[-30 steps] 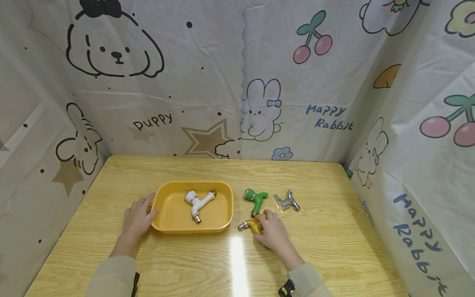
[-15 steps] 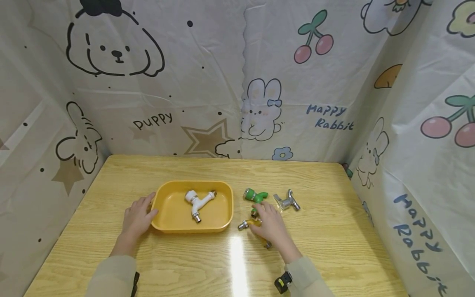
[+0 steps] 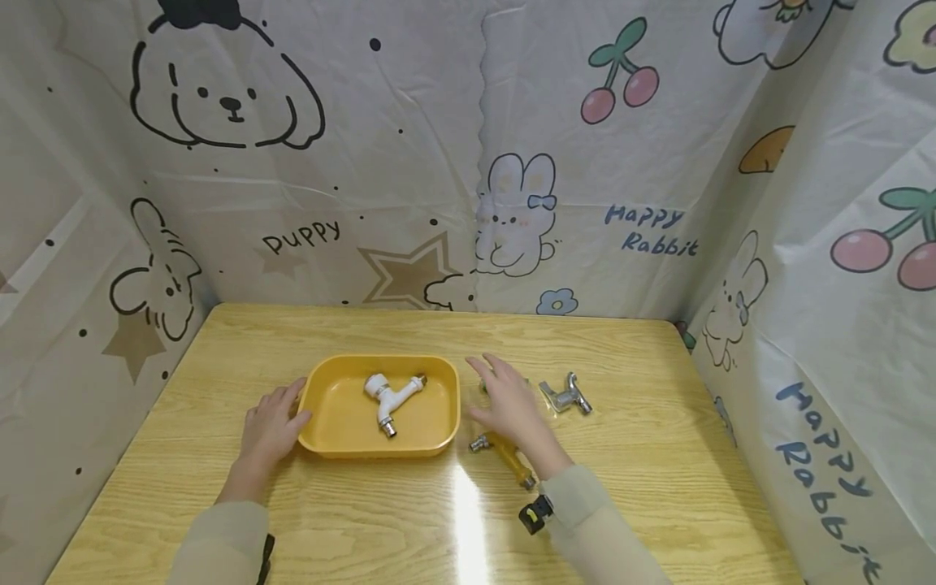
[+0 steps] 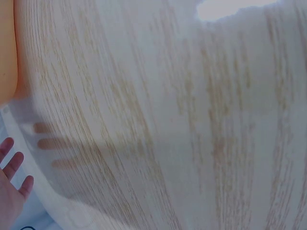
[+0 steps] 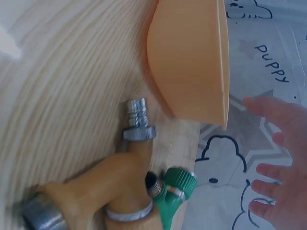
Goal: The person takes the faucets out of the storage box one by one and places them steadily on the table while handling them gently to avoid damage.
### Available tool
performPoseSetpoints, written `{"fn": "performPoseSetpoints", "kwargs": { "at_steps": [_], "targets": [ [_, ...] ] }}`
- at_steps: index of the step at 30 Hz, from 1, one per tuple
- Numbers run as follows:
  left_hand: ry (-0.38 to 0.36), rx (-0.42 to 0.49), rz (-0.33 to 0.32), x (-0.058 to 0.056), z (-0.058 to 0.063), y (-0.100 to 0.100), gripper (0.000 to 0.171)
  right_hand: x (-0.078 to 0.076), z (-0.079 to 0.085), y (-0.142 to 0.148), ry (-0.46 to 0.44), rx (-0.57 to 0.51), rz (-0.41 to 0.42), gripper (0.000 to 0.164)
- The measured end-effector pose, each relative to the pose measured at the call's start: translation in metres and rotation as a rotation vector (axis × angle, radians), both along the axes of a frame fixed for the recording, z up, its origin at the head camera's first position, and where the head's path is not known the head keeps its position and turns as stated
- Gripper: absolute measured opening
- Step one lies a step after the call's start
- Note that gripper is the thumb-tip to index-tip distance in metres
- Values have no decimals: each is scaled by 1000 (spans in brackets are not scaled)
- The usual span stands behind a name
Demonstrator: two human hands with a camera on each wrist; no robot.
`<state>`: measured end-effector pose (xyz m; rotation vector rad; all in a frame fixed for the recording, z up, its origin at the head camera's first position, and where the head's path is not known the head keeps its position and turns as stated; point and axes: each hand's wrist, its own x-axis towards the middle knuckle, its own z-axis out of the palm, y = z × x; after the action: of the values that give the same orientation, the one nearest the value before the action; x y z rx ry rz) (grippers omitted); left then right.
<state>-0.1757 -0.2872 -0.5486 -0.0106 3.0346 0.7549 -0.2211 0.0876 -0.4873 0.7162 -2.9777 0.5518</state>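
My left hand [image 3: 270, 431] rests with fingers extended against the left side of a yellow plastic tub [image 3: 329, 422]. A white faucet [image 3: 398, 400] lies inside the tub. My right hand [image 3: 515, 410], fingers spread and holding nothing, hovers over a green faucet [image 5: 180, 187], which it mostly hides in the head view. Below that palm, on the table, lies a yellow faucet [image 3: 512, 463] with metal ends. In the right wrist view the yellow faucet fills the foreground, with the green one just behind it.
A silver faucet [image 3: 566, 398] lies on the wooden table [image 3: 380, 520], to the right of my right hand. Printed fabric [image 3: 409, 187] with cartoon animals hangs behind the table and along both sides.
My right hand has left the yellow faucet and moved away from me, over the green one, its fingers spreading. The yellow faucet is uncovered more. My left hand and the tub stay put.
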Motion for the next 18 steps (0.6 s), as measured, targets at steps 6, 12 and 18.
{"fn": "performPoseSetpoints", "kwargs": {
  "at_steps": [6, 12, 18],
  "targets": [
    [4, -5, -10, 0, 0, 0, 56, -6, 4, -22, 18, 17, 62, 83],
    [-2, -6, -13, 1, 1, 0, 57, -8, 1, -41, 13, 29, 92, 85],
    [-6, -7, -6, 0, 1, 0, 57, -9, -3, -57, -14, 56, 115, 87]
  ]
}}
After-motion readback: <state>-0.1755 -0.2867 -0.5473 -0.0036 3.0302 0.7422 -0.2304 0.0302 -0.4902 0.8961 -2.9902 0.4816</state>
